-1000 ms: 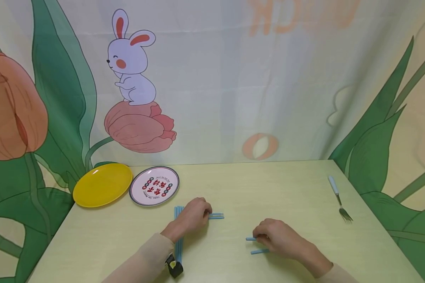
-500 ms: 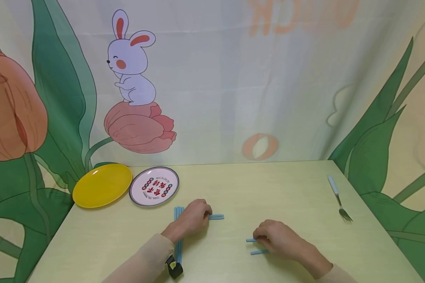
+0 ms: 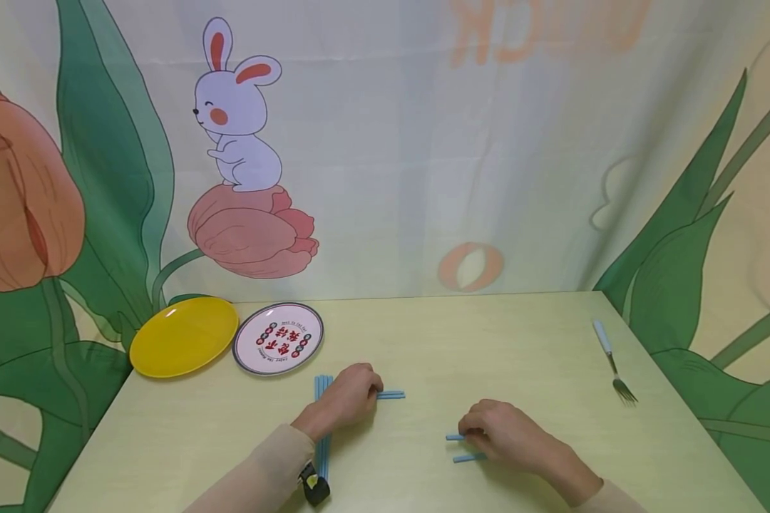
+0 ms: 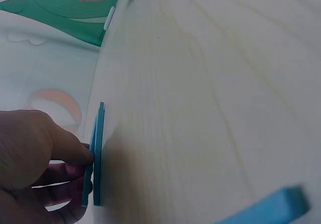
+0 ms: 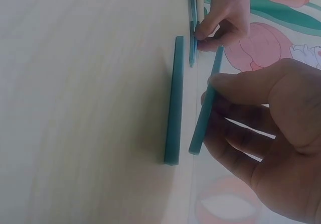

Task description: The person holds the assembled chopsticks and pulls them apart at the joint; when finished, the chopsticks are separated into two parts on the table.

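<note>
Thumb and fingers of my left hand (image 3: 345, 395) pinch a slim blue stick (image 4: 88, 181), slightly tilted. A second blue stick (image 4: 99, 158) lies right beside it on the table, and both ends poke out past the fingers in the head view. Under the left forearm lies a bundle of several blue sticks (image 3: 323, 392), side by side and partly hidden. To the right, my right hand (image 3: 510, 434) pinches one blue stick (image 5: 206, 106) between thumb and fingertips. Parallel to it, another blue stick (image 5: 174, 103) lies on the table, partly covered by the hand in the head view.
At the back left of the pale table (image 3: 449, 342) are a yellow plate (image 3: 185, 338) and a white plate with red characters (image 3: 279, 338). A fork with a light handle (image 3: 604, 337) lies near the right edge. A printed curtain (image 3: 372, 142) hangs behind.
Both hands stay nearly still. The two sticks by the left hand lie slightly closer together now, and the stick in the right hand sits a touch lower.
</note>
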Tool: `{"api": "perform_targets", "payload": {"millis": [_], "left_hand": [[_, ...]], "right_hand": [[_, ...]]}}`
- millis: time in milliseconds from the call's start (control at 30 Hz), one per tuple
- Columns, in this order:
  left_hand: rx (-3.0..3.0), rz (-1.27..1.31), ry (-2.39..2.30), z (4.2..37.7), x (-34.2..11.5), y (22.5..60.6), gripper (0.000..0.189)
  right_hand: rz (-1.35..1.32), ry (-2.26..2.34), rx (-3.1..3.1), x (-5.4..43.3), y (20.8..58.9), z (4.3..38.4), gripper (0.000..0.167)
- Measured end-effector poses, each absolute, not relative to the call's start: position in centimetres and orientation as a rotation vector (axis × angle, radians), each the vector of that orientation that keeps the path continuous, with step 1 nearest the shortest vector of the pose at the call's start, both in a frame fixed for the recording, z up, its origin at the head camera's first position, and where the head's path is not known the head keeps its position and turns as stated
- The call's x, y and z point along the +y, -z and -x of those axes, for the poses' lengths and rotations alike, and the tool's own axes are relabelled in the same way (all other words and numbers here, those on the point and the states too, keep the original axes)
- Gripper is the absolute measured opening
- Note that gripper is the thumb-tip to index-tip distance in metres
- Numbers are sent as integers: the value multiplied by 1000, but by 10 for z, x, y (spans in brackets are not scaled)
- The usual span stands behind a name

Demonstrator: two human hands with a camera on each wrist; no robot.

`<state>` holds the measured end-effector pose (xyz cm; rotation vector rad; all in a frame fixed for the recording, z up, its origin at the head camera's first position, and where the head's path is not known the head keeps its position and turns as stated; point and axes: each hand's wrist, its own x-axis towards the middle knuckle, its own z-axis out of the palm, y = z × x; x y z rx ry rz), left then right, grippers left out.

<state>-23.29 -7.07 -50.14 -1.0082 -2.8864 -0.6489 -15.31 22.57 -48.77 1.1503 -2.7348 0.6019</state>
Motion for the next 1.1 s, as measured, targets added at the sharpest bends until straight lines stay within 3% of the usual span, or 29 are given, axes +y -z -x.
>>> {"api": "perform_targets", "payload": {"millis": [1100], "left_hand": [[-2909,1014,691,234,-73,505,16]], "right_hand": [[-1149,-585,-2861,227,487,152,10]]}}
